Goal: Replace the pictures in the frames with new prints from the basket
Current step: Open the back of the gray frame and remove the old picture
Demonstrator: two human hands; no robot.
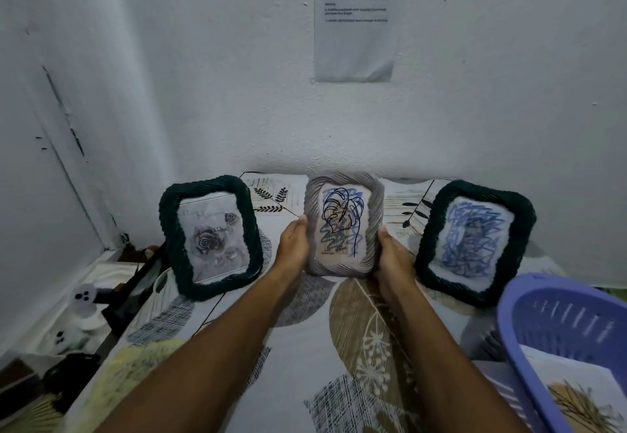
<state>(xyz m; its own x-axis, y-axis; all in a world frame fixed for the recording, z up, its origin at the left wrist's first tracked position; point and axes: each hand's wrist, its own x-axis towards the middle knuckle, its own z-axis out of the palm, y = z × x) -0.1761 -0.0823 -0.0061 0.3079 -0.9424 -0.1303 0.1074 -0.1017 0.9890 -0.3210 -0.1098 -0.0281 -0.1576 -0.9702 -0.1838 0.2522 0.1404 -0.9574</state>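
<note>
A grey ridged picture frame with a leaf line drawing over blue scribble stands upright at the middle of the table. My left hand grips its left edge and my right hand grips its lower right edge. To its left stands a dark green frame with a grey rose print. To its right leans another dark green frame with a blue scribble print. A purple plastic basket at the lower right holds a print of brown grass.
The table carries a leaf-patterned cloth and stands against a white wall with a printed sheet taped up. On the floor at the left lie white toy-like objects and dark items.
</note>
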